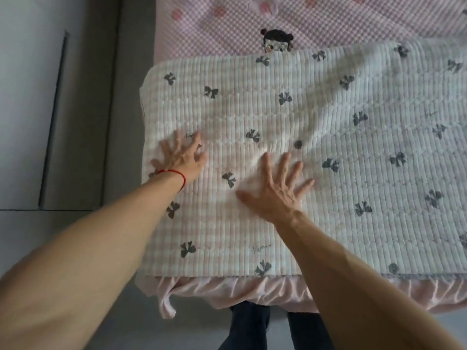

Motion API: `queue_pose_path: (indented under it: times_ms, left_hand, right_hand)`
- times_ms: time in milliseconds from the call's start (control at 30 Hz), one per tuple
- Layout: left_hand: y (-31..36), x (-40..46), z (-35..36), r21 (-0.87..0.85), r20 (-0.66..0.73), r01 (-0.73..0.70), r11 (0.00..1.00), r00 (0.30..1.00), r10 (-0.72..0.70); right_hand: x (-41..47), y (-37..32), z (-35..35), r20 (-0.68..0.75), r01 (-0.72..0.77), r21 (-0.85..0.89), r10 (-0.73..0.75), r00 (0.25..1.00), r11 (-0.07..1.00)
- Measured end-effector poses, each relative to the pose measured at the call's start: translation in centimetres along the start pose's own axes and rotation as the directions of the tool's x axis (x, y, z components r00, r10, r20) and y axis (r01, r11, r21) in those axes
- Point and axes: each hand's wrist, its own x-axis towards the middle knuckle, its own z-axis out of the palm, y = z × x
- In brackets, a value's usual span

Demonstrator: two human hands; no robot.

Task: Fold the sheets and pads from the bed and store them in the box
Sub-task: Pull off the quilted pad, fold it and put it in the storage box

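A white ribbed pad printed with grey bows (pixel 316 152) lies folded across the near end of the bed. My left hand (pixel 180 155) presses flat on it near its left edge, fingers spread, a red string round the wrist. My right hand (pixel 276 188) lies flat on the pad's middle, fingers spread wide. Beneath the pad, a pink checked sheet with a cartoon girl's head (pixel 227 24) covers the far part of the bed. A pink frilled bed skirt (pixel 240 291) hangs under the pad's near edge. No box is in view.
Grey floor (pixel 83 122) runs along the bed's left side, with a dark seam in it. My dark-trousered legs (pixel 278 329) stand against the bed's near edge. The pad continues past the right border of the frame.
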Motion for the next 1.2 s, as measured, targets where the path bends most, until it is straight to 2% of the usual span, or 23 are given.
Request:
queue_pose_path:
  times_ms: [100, 233, 333, 467, 533, 700, 900, 967, 1000, 1033, 1133, 1200]
  left_hand:
    - [-0.9, 4.5, -1.5, 0.063, 0.195, 0.136, 0.989, 0.97, -0.146]
    - [0.7, 7.4, -5.1, 0.129, 0.315, 0.211, 0.969, 0.918, -0.242]
    - [2.6, 8.8, -6.5, 0.152, 0.331, 0.289, 0.945, 0.886, -0.324]
    - [3.2, 10.3, -6.6, 0.139, 0.355, 0.368, 0.919, 0.848, -0.393]
    - [3.0, 10.5, -6.2, 0.132, 0.351, 0.372, 0.919, 0.849, -0.394]
    - [2.9, 10.9, -5.7, 0.096, 0.345, 0.383, 0.919, 0.853, -0.391]
    - [3.4, 11.0, -6.7, 0.138, 0.354, 0.319, 0.938, 0.868, -0.348]
    - [3.7, 10.2, -7.2, 0.116, 0.369, 0.32, 0.94, 0.865, -0.34]
    - [3.7, 10.5, -7.3, 0.128, 0.352, 0.269, 0.955, 0.887, -0.297]
    - [3.8, 10.4, -6.8, 0.128, 0.339, 0.262, 0.957, 0.895, -0.29]
    - [3.4, 10.4, -6.8, 0.126, 0.318, 0.263, 0.957, 0.903, -0.29]
    - [3.7, 9.4, -7.6, 0.145, 0.361, 0.173, 0.974, 0.907, -0.215]
  right_hand:
    - [0.9, 0.0, 0.8, 0.067, -0.044, -0.022, 0.046, 0.997, 0.999]
    - [1.3, -0.2, 0.8, 0.127, -0.069, -0.036, 0.073, 0.989, 0.997]
    - [1.7, -0.6, 0.4, 0.179, -0.103, -0.039, 0.108, 0.978, 0.994]
    - [2.0, -0.7, 0.7, 0.161, -0.138, -0.028, 0.141, 0.977, 0.99]
    - [2.3, -1.1, 1.0, 0.168, -0.153, -0.028, 0.156, 0.973, 0.988]
    - [3.6, -3.6, 1.5, 0.232, -0.327, -0.144, 0.353, 0.906, 0.934]
    - [4.4, -5.3, 0.5, 0.188, -0.465, -0.155, 0.488, 0.852, 0.872]
    - [4.4, -5.8, -0.1, 0.232, -0.482, -0.129, 0.499, 0.835, 0.867]
    - [4.4, -6.2, 0.4, 0.21, -0.491, -0.138, 0.51, 0.834, 0.86]
    - [4.6, -5.9, 0.0, 0.191, -0.462, -0.175, 0.49, 0.851, 0.87]
    - [4.7, -6.3, -0.5, 0.167, -0.483, -0.144, 0.503, 0.848, 0.864]
    - [4.1, -6.3, 0.2, 0.098, -0.481, -0.177, 0.501, 0.86, 0.859]
